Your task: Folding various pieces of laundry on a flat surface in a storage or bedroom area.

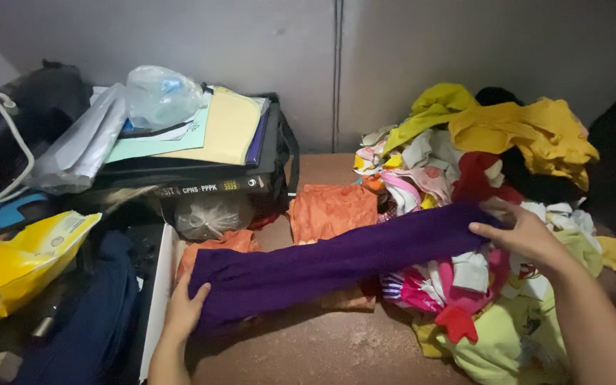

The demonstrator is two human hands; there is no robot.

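Note:
A long purple cloth [329, 260] stretches across the brown floor between my hands. My left hand [183, 310] grips its lower left end, thumb on top. Over at the upper right end my right hand [525, 232] holds the cloth, above a heap of mixed clothes [479, 171] in yellow, pink, white and red. An orange cloth [329, 210] lies flat behind the purple one, and another orange piece [226, 244] sits near my left hand.
A stack of books, folders and papers [208, 153] stands at the back left, with clear plastic bags [162, 96] on top. A yellow bag [19, 260] and dark blue fabric [87, 321] lie at the left. A grey wall [393, 50] closes the back.

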